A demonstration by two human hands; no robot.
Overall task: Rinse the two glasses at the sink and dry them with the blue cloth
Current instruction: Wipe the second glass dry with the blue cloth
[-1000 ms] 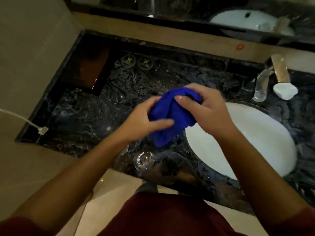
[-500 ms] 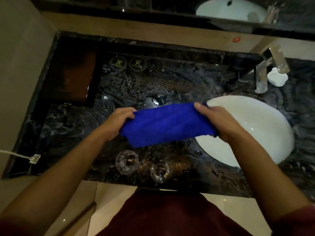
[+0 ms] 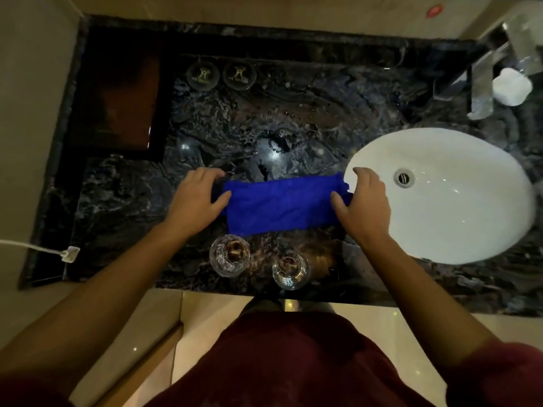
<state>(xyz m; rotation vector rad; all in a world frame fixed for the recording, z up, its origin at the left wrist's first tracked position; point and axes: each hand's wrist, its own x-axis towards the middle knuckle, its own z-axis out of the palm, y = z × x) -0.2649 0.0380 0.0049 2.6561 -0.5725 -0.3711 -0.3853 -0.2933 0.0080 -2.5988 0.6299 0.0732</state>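
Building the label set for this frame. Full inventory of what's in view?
blue cloth: 1, blue, flat on the counter, held at both ends
glasses: 2, clear, near counter edge
sink: 1, white, right
counter: 1, dark marble
faucet: 1, metal, far right
soap: 1, white, by faucet
coasters: 2, dark, far edge
tray: 1, dark brown, far left
plug: 1, white, left edge
left hand: grips cloth's left end
right hand: grips cloth's right end

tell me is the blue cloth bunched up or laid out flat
Laid out flat. The blue cloth lies as a smooth strip on the counter, the left hand and right hand holding its two ends.
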